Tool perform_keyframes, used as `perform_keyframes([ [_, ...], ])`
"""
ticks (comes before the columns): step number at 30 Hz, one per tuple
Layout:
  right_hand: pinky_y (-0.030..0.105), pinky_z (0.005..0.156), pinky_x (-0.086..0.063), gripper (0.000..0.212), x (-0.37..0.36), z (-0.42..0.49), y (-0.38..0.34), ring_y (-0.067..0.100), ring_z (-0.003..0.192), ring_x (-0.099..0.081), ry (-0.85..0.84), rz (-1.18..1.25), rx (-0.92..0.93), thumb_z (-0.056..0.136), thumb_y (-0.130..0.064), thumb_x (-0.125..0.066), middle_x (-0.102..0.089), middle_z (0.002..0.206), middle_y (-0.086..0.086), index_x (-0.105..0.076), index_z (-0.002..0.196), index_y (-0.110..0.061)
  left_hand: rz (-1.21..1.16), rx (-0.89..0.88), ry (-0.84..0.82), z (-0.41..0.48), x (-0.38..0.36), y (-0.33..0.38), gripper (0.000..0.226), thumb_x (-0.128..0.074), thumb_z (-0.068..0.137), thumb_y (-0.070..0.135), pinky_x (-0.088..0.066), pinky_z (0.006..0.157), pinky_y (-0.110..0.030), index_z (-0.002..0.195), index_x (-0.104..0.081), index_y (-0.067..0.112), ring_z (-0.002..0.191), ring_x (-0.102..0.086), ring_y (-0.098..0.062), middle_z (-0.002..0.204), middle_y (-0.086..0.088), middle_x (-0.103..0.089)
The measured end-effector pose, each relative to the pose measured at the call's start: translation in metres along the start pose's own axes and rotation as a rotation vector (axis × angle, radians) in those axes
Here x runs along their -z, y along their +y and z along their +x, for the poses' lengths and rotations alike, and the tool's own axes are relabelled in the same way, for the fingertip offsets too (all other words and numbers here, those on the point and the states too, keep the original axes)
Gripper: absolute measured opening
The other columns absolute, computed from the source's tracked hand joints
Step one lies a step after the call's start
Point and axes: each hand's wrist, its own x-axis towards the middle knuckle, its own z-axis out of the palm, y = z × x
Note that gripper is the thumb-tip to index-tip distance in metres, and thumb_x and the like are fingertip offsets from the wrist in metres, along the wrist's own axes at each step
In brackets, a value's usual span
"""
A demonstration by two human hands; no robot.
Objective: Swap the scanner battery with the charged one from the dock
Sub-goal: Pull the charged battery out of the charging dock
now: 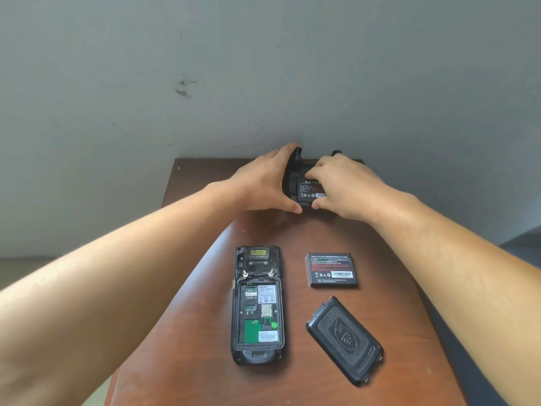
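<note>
The black handheld scanner (257,306) is laid face down at the near edge of the brown wooden table (190,332), its battery bay exposed. The textured black cover (345,341) and a loose black battery (332,270) are placed to its right. At the far edge, the black dock (292,177) is clasped by the left hand (263,183); its docked battery (308,190) is pinched by the right hand (342,186).

Soft, even daylight fills the scene, with faint shadows beneath the objects on the brown table (187,332). Wide-angle distortion stretches both forearms toward the lower corners. Centre sharp, small print illegible.
</note>
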Motion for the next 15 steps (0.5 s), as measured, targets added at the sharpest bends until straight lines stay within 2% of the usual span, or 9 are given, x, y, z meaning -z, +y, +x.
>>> perform_keyframes([
  [4, 0.043, 0.086, -0.054, 0.046, 0.0017, -0.0003, -0.0016, 0.028, 0.116, -0.054, 0.015, 0.001, -0.006, 0.086, -0.038, -0.075, -0.063, 0.121, 0.003, -0.064, 0.127, -0.022, 0.003, 0.010, 0.000, -0.0002, -0.0001, -0.0005, 0.125, -0.088, 0.054, 0.055, -0.047, 0.101, -0.042, 0.153, -0.017, 0.026, 0.133, -0.048, -0.025, 0.149, -0.001, -0.047],
  [11, 0.040, 0.093, -0.048, 0.054, -0.0017, -0.0032, 0.0003, 0.029, 0.121, -0.053, 0.021, 0.053, 0.009, 0.087, -0.035, -0.075, -0.060, 0.127, 0.006, -0.058, 0.135, -0.018, -0.010, 0.037, 0.014, -0.0002, -0.0037, -0.0039, 0.122, -0.080, 0.044, 0.068, -0.048, 0.099, -0.051, 0.147, -0.025, 0.031, 0.131, -0.048, -0.025, 0.145, 0.004, -0.049],
  [15, 0.042, 0.099, -0.050, 0.057, -0.0015, -0.0040, 0.0061, 0.028, 0.117, -0.059, 0.073, 0.211, 0.012, 0.084, -0.035, -0.079, -0.062, 0.126, 0.006, -0.059, 0.134, -0.015, 0.011, 0.026, 0.009, 0.0024, -0.0026, -0.0050, 0.120, -0.078, 0.041, 0.071, -0.049, 0.096, -0.050, 0.143, -0.029, 0.031, 0.125, -0.052, -0.025, 0.139, 0.004, -0.053],
])
